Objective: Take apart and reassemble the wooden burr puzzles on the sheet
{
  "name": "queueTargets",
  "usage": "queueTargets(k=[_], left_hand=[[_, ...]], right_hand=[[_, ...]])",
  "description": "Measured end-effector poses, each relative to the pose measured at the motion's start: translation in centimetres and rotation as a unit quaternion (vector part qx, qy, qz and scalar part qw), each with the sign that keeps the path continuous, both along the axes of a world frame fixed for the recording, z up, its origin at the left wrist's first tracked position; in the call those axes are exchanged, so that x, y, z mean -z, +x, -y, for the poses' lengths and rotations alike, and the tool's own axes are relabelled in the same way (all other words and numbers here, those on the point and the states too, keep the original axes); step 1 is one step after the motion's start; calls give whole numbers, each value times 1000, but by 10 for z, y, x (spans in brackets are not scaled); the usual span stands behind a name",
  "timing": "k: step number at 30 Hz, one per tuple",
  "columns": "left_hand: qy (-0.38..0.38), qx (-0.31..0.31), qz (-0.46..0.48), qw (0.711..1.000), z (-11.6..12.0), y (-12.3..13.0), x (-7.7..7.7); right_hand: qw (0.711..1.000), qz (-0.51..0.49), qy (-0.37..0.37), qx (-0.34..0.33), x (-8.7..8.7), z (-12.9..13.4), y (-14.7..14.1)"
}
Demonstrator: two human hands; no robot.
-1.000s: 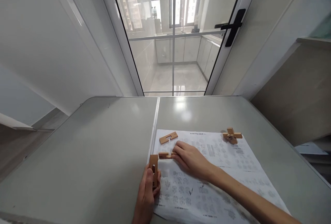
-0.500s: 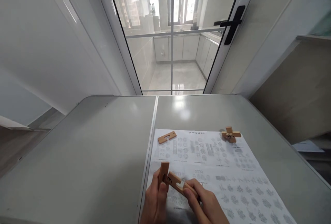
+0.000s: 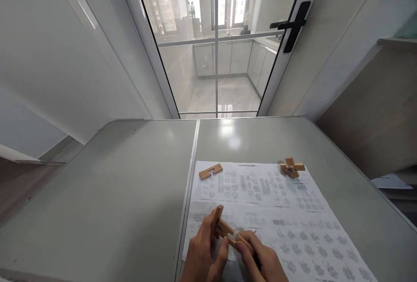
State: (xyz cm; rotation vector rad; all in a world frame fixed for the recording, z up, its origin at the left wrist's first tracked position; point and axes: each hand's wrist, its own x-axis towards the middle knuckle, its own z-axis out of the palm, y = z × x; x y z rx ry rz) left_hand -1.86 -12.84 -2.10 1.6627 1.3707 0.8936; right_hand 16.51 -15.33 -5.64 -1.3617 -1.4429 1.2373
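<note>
My left hand (image 3: 206, 249) is closed around an upright wooden puzzle piece (image 3: 218, 215), its thumb reaching toward a second piece. That second notched wooden puzzle piece (image 3: 225, 228), with a dark mark on its face, is gripped at its near right end by my right hand (image 3: 260, 253). The two pieces meet at an angle; whether they interlock is hidden by the fingers. Farther off, a loose notched puzzle piece (image 3: 206, 173) lies on the printed sheet (image 3: 267, 212). At the sheet's far right corner sits a cross-shaped assembly of wooden pieces (image 3: 292, 168).
The pale grey table (image 3: 130, 195) has a metal seam (image 3: 192, 164) running along the sheet's left side. Beyond its far edge stands a glazed door (image 3: 217, 77) with a black handle (image 3: 295, 25). Small printed diagrams cover the sheet.
My left hand has moved right and turned, tilting its piece against the one in my right hand. Its thumb now reaches the second piece. The loose piece and cross-shaped assembly stay put.
</note>
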Motion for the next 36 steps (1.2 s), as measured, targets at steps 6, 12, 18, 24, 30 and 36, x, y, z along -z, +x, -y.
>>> queueTargets(k=[6,12,18,24,30,36], left_hand=[[-1,-6,-5,1000,1,-1,1],[15,0,-19,1000,0,-2,2],[19,-1,-19,1000,-1,-5,6],[-12,28,6,1000,-2,-14,12],[-18,34,42,998,-2,-14,10],[-10,28,57,998,-1,-13,2]], right_hand=[[997,27,18,-74,2,-4,9],[996,32,17,-82,-2,-6,8],[997,29,16,-75,-8,-12,7],[997,41,49,-53,-13,-14,-7],[998,29,61,-9,-21,-17,-27],[999,6,50,-9,-16,-21,-35]])
